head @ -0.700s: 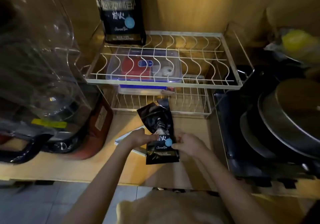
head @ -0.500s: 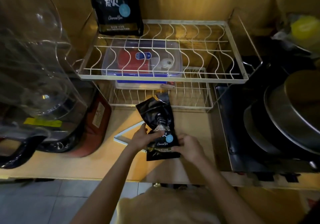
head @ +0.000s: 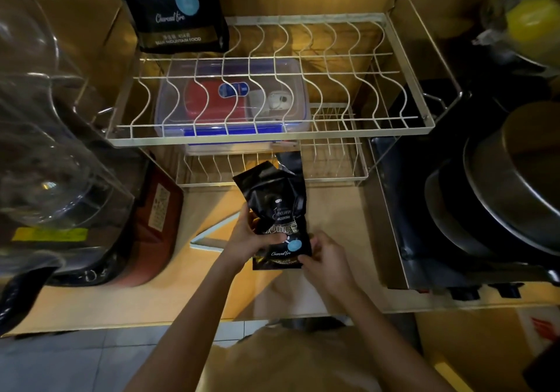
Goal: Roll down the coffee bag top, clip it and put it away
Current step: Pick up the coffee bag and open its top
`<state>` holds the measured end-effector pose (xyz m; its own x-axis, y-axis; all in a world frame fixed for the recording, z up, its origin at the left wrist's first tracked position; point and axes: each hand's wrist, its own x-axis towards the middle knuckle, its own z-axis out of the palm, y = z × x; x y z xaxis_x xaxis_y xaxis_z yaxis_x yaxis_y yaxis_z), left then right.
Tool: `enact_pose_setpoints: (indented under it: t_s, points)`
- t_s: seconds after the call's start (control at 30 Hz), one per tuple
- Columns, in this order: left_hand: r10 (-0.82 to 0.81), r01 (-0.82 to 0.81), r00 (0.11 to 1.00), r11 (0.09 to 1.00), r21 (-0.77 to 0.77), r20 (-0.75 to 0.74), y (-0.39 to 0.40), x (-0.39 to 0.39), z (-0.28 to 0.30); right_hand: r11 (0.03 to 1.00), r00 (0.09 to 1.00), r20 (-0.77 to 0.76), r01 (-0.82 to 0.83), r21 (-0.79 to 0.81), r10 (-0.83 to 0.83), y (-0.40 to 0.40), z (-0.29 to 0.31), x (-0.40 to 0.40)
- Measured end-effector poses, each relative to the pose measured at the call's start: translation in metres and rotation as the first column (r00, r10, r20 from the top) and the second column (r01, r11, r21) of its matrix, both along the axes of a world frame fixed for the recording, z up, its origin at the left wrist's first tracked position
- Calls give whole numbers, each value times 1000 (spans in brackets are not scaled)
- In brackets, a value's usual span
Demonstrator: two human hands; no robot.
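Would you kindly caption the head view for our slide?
Both hands, left hand and right hand, hold an unrolled coffee bag upright below a wire rack.

Small black glossy coffee bag, white lettering and a round light-blue label near the bottom. Held upright above the wooden counter, leaning slightly left. Top crumpled and creased, unrolled; no clip visible on it.

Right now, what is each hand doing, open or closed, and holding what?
Left hand: closed on the small coffee bag, at its left edge.
Right hand: closed on the same bag, at its lower right corner.
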<state>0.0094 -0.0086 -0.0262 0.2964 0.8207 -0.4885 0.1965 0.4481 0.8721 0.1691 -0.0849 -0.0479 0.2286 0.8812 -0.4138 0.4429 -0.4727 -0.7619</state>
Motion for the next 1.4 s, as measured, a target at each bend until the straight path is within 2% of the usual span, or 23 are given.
enact_pose_setpoints:
  t_s: [0.1, 0.23, 0.37, 0.43, 0.5, 0.53, 0.6, 0.67, 0.7, 0.83, 0.93, 1.1, 1.23, 1.3, 1.33, 1.4]
  points:
    - [10, -9, 1000, 996, 93, -15, -1, -5, 2, 997, 999, 13, 40, 72, -41, -1, -6, -1]
    - [96, -109, 986, 990, 94, 133, -4, -14, 14, 990, 996, 2, 90, 108, -91, 0, -15, 4]
    - [177, -222, 963, 947, 231, 202, 5, -18, 43, 987, 994, 13, 106, 117, -109, 0, -22, 3]
    - [105, -119, 993, 900, 420, 57, 11, -15, 65, 987, 995, 26, 91, 130, -95, 0, -25, 2]
    - [-29, 160, 973, 799, 579, -229, 17, -5, 85, 989, 998, 48, 40, 142, -47, -1, -27, 3]
    - [-80, 305, 925, 740, 599, -372, 18, 2, 91, 989, 998, 57, 14, 148, -22, -1, -28, 5]
    - [-137, 496, 817, 662, 562, -560, 19, 18, 98, 986, 997, 78, -23, 166, 10, -2, -29, 7]
    - [-171, 593, 740, 621, 512, -651, 18, 32, 99, 983, 996, 83, -42, 179, 28, -3, -32, 8]
    - [-179, 603, 734, 617, 506, -656, 17, 37, 97, 982, 997, 77, -44, 184, 30, -3, -32, 9]
    - [-103, 471, 831, 653, 593, -546, 6, 41, 90, 981, 996, 80, -51, 186, 36, -3, -37, 12]
    - [-56, 375, 885, 674, 637, -462, -2, 39, 89, 977, 1000, 22, -6, 213, 2, -10, -41, 14]
    - [46, 157, 953, 768, 620, -299, -12, 34, 85, 969, 996, 85, -20, 246, -1, -11, -40, 8]
    - [-33, 184, 964, 796, 576, -263, -20, 33, 83, 996, 987, -140, -84, -28, 79, 4, -38, 15]
    - [-41, 170, 969, 824, 540, -242, -22, 30, 82, 988, 971, -240, -57, -142, 22, 13, -36, 27]
    - [-34, 148, 974, 846, 512, -224, -24, 29, 81, 993, 973, -231, -2, -121, -26, 17, -38, 32]
    - [-23, 102, 984, 882, 460, -175, -27, 27, 80, 997, 998, -8, 56, -50, -57, 25, -40, 40]
